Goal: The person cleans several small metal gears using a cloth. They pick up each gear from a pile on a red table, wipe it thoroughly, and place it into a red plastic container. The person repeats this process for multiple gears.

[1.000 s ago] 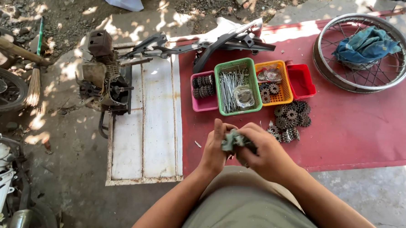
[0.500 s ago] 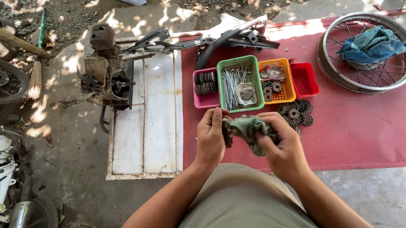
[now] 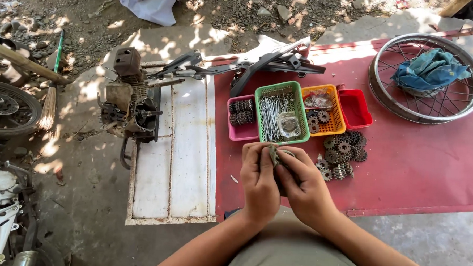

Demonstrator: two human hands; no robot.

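Note:
My left hand and my right hand meet over the near edge of a red panel, both closed around a small grey-green rag wrapped on something I cannot see. Just beyond them stand a green basket of thin metal spokes, a pink tray with dark gears, an orange basket and a red tray. A loose pile of gears lies right of my hands.
A spoked wheel rim with a blue cloth lies at the far right. A small engine sits left on a white panel. Black frame parts, a broom and a tyre surround.
My hands have come closer together and the rag is bunched tighter between them; it was spread wider half a second ago. The view has shifted slightly.

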